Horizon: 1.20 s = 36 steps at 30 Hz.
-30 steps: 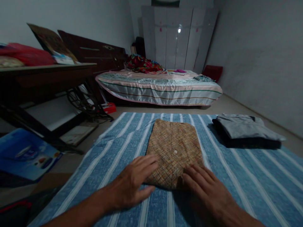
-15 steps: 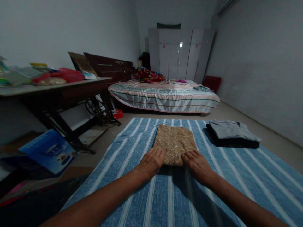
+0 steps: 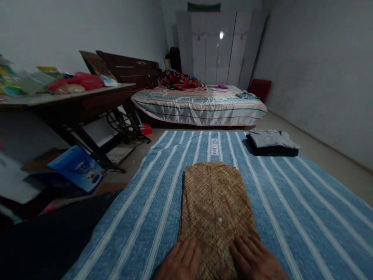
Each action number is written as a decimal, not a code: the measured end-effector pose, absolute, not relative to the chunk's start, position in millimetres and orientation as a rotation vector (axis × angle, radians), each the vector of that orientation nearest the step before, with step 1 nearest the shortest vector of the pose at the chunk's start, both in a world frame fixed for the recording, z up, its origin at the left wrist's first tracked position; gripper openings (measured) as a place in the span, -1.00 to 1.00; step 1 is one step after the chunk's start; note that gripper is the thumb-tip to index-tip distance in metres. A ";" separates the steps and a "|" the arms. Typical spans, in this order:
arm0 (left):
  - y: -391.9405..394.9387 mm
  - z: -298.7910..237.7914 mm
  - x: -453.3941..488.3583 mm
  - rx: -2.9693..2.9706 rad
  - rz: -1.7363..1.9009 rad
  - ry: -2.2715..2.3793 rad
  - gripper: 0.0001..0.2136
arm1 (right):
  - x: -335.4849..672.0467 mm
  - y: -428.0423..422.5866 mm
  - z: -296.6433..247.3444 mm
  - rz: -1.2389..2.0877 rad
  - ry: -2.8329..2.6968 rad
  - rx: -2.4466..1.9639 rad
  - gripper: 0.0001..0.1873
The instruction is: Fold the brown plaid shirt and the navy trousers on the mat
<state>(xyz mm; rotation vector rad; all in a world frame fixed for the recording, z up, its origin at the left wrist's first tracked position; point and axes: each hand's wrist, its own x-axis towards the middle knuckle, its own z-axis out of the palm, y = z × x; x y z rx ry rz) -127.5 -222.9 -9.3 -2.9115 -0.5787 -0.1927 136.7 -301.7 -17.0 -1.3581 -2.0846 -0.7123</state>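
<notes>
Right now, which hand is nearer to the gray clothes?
The right hand. It touches the brown cloth, closer to the camera than the gray clothes and left of them; the left hand touches the cloth too, farther left.

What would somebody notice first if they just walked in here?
Probably the brown checked folded cloth, front and middle on the blue-and-white striped cover, with the left hand and right hand on its near part. Next might come the red flowery cloth heap on the pale striped bed behind, and the folded grey garment atop black fabric at right.
</notes>
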 end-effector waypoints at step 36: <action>-98.2 32.9 -49.2 -2.930 -0.846 -1.423 -0.65 | 248.2 -127.2 18.3 0.866 -0.867 -2.002 -0.73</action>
